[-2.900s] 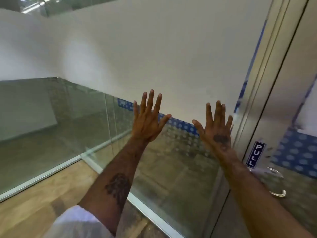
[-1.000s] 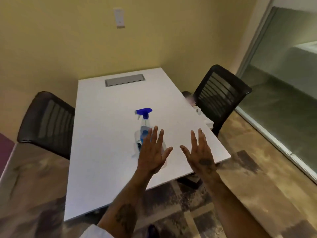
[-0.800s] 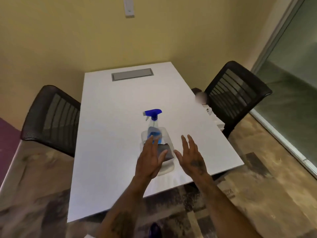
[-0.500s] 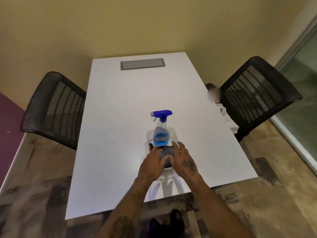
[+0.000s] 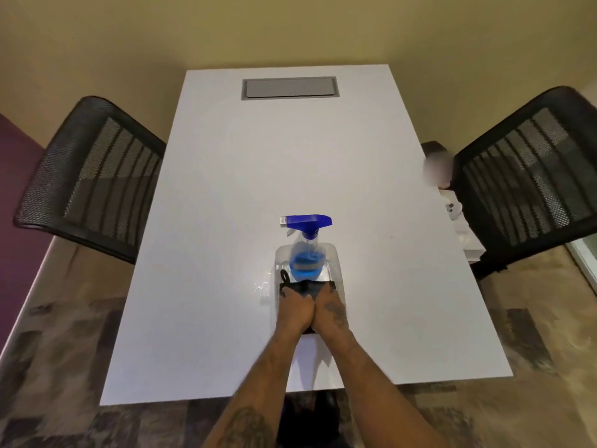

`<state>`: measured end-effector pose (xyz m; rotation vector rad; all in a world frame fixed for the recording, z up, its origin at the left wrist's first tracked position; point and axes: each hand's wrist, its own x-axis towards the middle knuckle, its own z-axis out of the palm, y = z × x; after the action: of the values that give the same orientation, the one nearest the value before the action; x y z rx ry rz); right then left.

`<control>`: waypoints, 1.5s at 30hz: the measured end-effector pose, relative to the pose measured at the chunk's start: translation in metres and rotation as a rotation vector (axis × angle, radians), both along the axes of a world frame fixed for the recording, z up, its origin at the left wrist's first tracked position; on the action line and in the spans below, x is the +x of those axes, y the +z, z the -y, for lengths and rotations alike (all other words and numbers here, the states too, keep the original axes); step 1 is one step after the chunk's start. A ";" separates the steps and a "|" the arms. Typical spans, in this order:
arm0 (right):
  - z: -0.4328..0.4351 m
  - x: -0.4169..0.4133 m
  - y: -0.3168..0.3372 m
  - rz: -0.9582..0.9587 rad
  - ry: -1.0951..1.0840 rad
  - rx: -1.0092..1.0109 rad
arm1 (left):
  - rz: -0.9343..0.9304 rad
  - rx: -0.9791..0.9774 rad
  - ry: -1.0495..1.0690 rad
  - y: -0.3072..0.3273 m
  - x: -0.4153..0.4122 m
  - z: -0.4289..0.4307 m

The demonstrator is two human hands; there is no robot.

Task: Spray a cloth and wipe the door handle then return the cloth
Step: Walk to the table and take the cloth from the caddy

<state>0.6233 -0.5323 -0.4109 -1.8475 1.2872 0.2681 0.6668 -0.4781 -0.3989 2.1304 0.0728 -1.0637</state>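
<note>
A clear spray bottle [image 5: 306,253] with a blue trigger head and blue liquid stands at the far end of a clear plastic tray [image 5: 336,263] on the white table [image 5: 226,221]. A dark cloth [image 5: 305,287] lies in the tray's near part. My left hand [image 5: 295,310] and my right hand [image 5: 331,310] lie side by side on the cloth, fingers curled onto it, covering most of it. The door handle is out of view.
Black mesh chairs stand at the table's left [image 5: 93,176] and right [image 5: 529,176]. A grey cable hatch [image 5: 290,88] sits at the table's far end. White items [image 5: 458,218] lie on the right chair's seat. A yellow wall is behind.
I have turned from the glass door to the table. Both hands dropped from spread in the air onto the dark cloth in the tray and closed on it.
</note>
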 end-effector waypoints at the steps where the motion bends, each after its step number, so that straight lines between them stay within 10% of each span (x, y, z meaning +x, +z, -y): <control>1: 0.000 0.003 -0.002 0.008 -0.059 0.022 | -0.016 0.004 0.022 -0.003 0.002 0.002; 14: 0.005 0.026 -0.003 -0.026 -0.358 0.287 | -0.123 -0.087 0.060 -0.006 0.019 0.004; 19: 0.005 0.023 0.016 -0.137 -0.166 0.086 | -0.241 -0.204 0.150 0.009 0.017 0.001; 30: 0.007 -0.002 0.093 0.406 -0.272 0.451 | -0.023 -0.125 0.097 0.067 0.032 -0.024; 34: 0.002 -0.020 0.110 0.599 -0.381 0.612 | 0.131 -0.335 0.300 0.091 0.024 -0.070; 40: -0.035 0.001 0.143 0.841 -0.537 0.871 | -0.340 -0.889 0.748 0.113 0.008 -0.099; 45: -0.056 0.013 0.166 0.883 -0.468 0.918 | -0.265 -1.162 0.777 0.140 0.003 -0.093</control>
<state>0.6368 -0.4763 -0.2452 -0.6830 0.7135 -0.1904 0.6700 -0.3853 -0.2594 0.7764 0.2966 -0.6243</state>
